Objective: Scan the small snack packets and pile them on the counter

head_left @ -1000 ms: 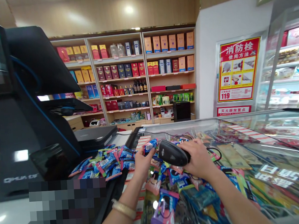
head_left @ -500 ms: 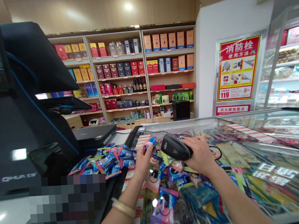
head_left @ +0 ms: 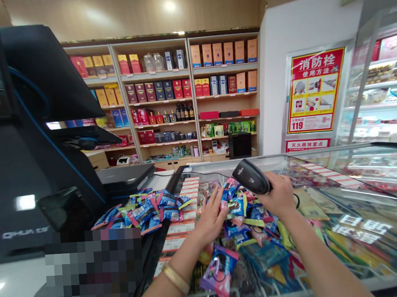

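My right hand point(head_left: 279, 194) is wrapped round the handle of a black barcode scanner point(head_left: 250, 176), raised over a pile of small wrapped candies point(head_left: 244, 210). These packets are blue, pink and yellow-green, heaped on the glass top of a display case. At the pile's left edge, my left hand point(head_left: 210, 217) has its fingers stretched out, touching the wrappers; no packet shows held in it. Closer to me lies a single blue and pink packet point(head_left: 220, 269). A second heap of like packets point(head_left: 146, 211) is left of my left hand, beside the black till equipment.
A black point-of-sale terminal point(head_left: 67, 156) stands on the left. The glass display case point(head_left: 325, 244) stretches right, with bagged goods beneath the glass. Shelves of boxes and bottles point(head_left: 158, 92) line the back. A thin cable point(head_left: 200, 172) crosses the case's far side.
My left hand held a candy packet before the scanner; now it is spread on the pile's left side without it. My right hand has moved the scanner up and to the right.
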`<state>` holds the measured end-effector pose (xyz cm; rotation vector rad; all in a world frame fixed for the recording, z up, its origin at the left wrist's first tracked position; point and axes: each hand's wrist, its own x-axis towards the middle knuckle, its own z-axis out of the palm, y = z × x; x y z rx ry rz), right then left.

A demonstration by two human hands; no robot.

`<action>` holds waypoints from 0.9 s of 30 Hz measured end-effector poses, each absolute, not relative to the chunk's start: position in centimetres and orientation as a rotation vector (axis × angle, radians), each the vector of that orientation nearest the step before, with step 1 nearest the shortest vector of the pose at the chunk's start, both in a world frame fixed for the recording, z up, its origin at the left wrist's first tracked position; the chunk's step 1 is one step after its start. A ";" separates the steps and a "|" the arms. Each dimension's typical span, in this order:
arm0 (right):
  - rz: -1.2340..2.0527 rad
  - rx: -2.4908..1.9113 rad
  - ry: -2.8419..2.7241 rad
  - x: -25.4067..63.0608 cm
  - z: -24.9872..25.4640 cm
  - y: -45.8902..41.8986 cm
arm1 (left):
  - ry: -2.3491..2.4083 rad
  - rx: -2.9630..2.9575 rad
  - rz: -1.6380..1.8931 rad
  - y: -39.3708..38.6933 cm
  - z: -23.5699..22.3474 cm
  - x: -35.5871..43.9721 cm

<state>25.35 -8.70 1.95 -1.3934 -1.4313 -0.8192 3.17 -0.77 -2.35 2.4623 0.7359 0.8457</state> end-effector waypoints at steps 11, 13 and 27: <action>-0.822 -1.413 -1.480 25.3 1.6 -8.4 | 1.757 2.532 0.941 2.5 -1.5 0.1; -0.822 -1.418 -1.483 25.3 1.5 -8.4 | 1.942 2.532 0.763 3.0 -1.9 -0.8; -0.802 -1.441 -1.506 25.1 1.5 -8.4 | 1.809 2.357 1.173 4.5 -2.2 -3.1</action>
